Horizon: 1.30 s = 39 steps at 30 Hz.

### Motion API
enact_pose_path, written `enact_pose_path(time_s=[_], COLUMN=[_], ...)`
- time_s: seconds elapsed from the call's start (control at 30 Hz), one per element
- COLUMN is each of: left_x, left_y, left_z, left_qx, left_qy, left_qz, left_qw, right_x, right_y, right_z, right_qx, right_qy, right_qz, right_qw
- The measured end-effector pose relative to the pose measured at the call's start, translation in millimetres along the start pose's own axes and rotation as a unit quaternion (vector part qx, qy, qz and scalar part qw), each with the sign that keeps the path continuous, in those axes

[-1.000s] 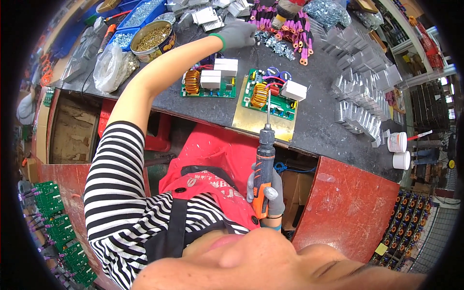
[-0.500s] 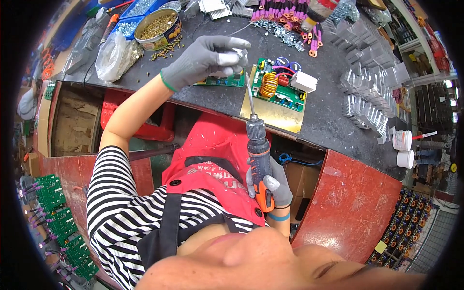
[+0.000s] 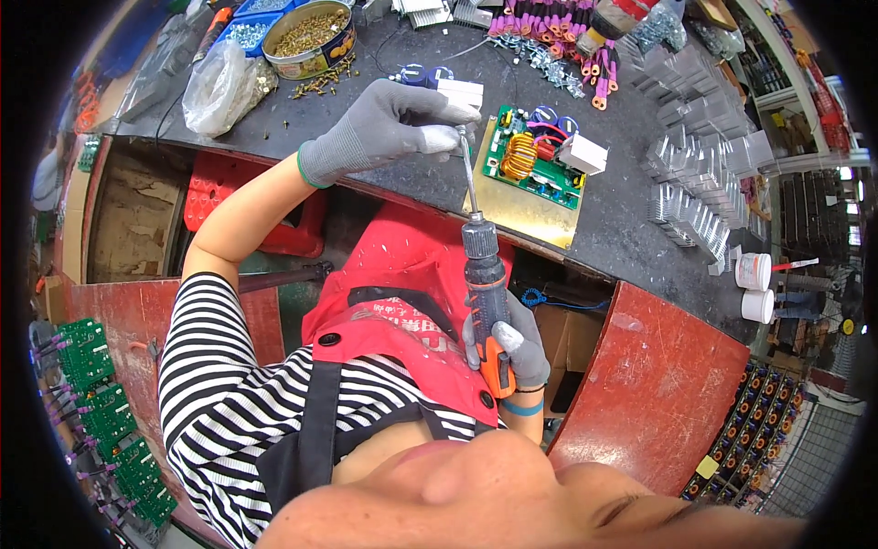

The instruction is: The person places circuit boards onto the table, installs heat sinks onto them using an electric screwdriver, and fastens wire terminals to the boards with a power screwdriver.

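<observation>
My right hand (image 3: 525,346), in a grey glove, is wrapped round a black and orange electric screwdriver (image 3: 485,265), its long bit pointing away from me. At the bit's tip, the thumb and fingers of my gloved left hand (image 3: 389,128) pinch a small silvery piece (image 3: 463,131), perhaps a screw; the fingers hide most of it. To the right of the bit, a green circuit board (image 3: 540,174) with a copper coil, blue capacitors and a white block rests on a brass-coloured metal plate (image 3: 512,215) at the bench's near edge. Another board lies partly hidden behind my left hand.
A round tin of brass screws (image 3: 311,41) and a clear plastic bag (image 3: 219,91) stand at the far left. Purple cable lugs (image 3: 549,27) and loose silvery screws (image 3: 549,69) lie at the back. Finned heat sinks (image 3: 695,156) and white tubs (image 3: 754,288) occupy the right side.
My left hand has come down slightly, bringing its pinched fingers to the bit's tip. The screwdriver has risen slightly, still in my right hand.
</observation>
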State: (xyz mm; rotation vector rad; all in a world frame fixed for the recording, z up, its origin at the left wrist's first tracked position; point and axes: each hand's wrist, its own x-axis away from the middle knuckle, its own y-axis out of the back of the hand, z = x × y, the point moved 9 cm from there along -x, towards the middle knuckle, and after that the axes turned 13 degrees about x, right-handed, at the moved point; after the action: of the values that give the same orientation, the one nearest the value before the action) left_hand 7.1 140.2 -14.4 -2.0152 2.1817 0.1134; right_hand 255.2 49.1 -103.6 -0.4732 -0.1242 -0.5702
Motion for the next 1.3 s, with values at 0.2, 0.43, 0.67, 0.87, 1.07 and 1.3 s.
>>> enact_pose_path(time_s=[0.2, 0.43, 0.67, 0.87, 1.07, 1.3], left_x=[8.6, 4.3, 4.6, 0.7, -11.8, -134.3], left_y=[-15.6, -12.9, -3.4, -13.1, -8.5, 157.2], left_z=[-36.1, -23.0, -20.1, -21.6, -11.2, -23.8], left_qx=[-0.306, -0.332, -0.168, -0.294, -0.283, -0.517], left_qy=[-0.195, -0.14, -0.13, -0.22, -0.167, -0.078], left_qz=[0.043, 0.027, 0.019, -0.019, 0.023, -0.196], left_qw=[0.931, 0.932, 0.977, 0.93, 0.944, 0.83], right_x=[5.4, 7.0, -1.1, -9.7, -13.0, -13.3], right_y=[2.9, -6.7, 14.5, 13.3, 26.1, 45.9], right_z=[15.2, 38.9, -5.9, 11.4, -4.6, 5.3], right_qx=[0.253, 0.565, 0.064, 0.232, 0.209, 0.244], right_qy=[-0.013, 0.078, -0.039, 0.026, -0.012, 0.028], right_qz=[-0.1, -0.236, -0.061, -0.142, -0.168, -0.235], right_qw=[0.962, 0.787, 0.995, 0.962, 0.963, 0.94])
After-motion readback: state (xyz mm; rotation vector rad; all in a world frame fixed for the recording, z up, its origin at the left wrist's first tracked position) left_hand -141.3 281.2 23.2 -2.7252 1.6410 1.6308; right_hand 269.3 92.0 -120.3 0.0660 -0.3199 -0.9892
